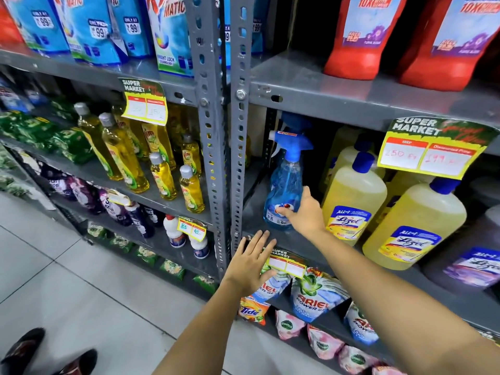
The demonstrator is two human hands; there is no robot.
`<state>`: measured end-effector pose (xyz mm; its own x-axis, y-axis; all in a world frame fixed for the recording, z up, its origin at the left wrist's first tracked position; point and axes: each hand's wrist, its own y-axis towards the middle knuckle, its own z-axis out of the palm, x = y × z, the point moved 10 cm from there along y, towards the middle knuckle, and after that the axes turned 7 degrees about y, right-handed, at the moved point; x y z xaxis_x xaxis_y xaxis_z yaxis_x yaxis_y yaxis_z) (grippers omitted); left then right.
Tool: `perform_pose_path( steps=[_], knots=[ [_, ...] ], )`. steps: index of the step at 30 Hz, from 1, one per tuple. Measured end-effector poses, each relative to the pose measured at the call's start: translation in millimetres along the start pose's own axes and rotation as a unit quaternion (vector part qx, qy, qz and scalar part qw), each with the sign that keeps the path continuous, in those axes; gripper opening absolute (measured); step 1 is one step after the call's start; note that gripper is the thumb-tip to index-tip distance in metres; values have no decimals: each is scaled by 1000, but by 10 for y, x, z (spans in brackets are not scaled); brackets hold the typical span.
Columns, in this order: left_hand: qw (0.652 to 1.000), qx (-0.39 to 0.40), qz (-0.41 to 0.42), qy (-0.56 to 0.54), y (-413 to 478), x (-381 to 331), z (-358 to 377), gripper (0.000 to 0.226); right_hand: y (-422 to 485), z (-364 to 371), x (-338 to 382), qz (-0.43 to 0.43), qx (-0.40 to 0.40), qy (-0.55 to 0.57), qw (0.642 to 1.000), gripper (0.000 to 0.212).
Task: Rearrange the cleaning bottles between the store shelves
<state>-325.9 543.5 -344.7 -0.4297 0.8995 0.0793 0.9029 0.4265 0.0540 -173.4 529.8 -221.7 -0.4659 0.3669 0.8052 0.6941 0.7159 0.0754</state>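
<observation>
- Spray bottle (284, 190), blue with a blue trigger head, stood upright on the middle shelf (273, 234) of the right-hand rack, at the shelf's left end, just beside the grey perforated upright (239, 158).
- Our right hand (303, 212) lay against the bottle's lower body from its 4 o'clock side, thumb up along the flank and fingertips over the label; we could not tell whether the grasp had closed around it.
- Our left hand (250, 263) was spread flat and wide, holding nothing, over the shelf's front edge at 7 o'clock from the bottle, apart from it.
- Two large yellow Lizol bottles (351, 201) with blue caps stood at 3 o'clock from the spray bottle, the nearer one close behind our right wrist.
- Yellow dish-liquid bottles (162, 174) stood on the left-hand rack at 9 o'clock.
- Ariel pouches (311, 299) sat one shelf down, at 6 o'clock.
- Red bottles (359, 50) occupied the shelf above, at 1 o'clock.
</observation>
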Motion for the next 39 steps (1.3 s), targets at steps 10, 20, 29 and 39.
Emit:
perform_pose_path(
  steps=[10,20,29,39],
  knots=[
    [1000,-5,11,-3,4,-9,1,76,113,51,-59,27,38,86,995,66],
    [1000,-6,7,3,4,-8,-3,73,65,56,-28,22,27,48,998,65],
    [1000,-2,8,12,4,3,28,72,61,52,-35,17,24,43,999,67],
    [1000,9,8,13,23,28,62,74,56,62,-45,12,21,32,999,66]
  ],
)
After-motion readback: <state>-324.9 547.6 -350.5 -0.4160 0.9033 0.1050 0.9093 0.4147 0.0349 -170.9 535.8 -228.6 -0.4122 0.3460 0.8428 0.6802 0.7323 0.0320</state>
